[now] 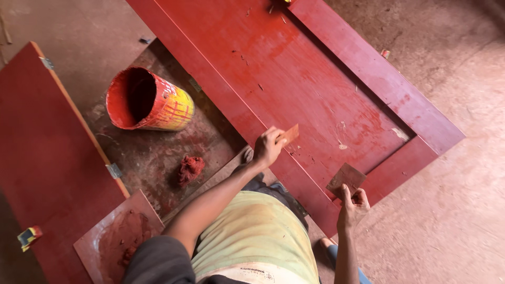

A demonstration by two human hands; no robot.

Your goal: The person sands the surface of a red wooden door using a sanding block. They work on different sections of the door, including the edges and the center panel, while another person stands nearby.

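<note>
Red door panel worked with two flat scrapers, seen from the head camera.

A small flat scraper (290, 133) is gripped in the left hand (268, 147) and pressed to the inner edge of the red door panel (294, 79), which lies flat across the floor (452, 221); a wider scraper blade (345, 179) is pinched in the right hand (353, 206) at the panel's near frame. The wet red coat could be gouged if a blade corner were tilted, and filler could be smeared past the groove by too much pressure. A paint bucket (149, 101) lies on its side close to the panel edge and could be rolled by a knee. A red rag (190, 169), a smeared mixing board (118, 236) and a second hinged door (47, 158) crowd the left.
</note>
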